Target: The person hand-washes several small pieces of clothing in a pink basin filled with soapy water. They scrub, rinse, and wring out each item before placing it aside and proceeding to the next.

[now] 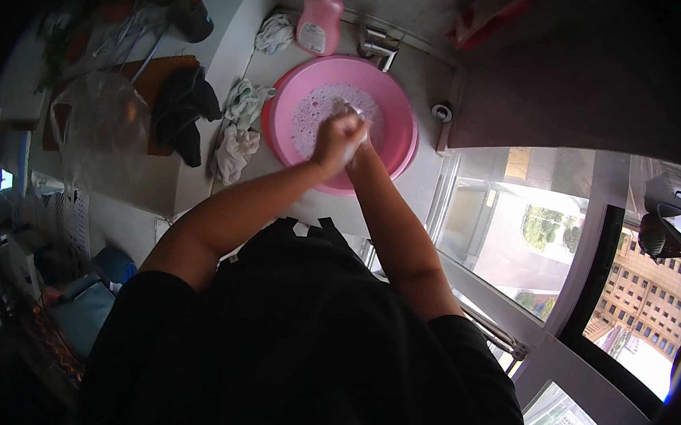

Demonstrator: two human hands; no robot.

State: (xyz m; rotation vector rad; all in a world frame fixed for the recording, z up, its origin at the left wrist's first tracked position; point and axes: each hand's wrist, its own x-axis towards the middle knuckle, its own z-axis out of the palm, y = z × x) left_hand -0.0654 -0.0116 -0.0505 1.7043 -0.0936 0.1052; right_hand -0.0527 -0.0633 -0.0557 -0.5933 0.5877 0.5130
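Note:
Over a pink plastic basin (403, 116) of foamy water (313, 116), my two hands are pressed together. A small, wet, pale cloth (348, 106), blurred and mostly hidden, sticks out beyond the knuckles. My left hand (334, 143) is curled into a fist around it. Close against it on the right, my right hand (359, 143) also grips the cloth, though its fingers are largely covered and foam clings to it. The basin sits in a red outer basin (266, 125), whose edge shows on the left.
Behind the basin stand a pink pump bottle (319, 24) and a metal faucet (380, 50). Crumpled light cloths (247, 102) lie to the left, near a dark cloth (185, 110) and a clear plastic bag (101, 119). A window (511, 224) borders the right side.

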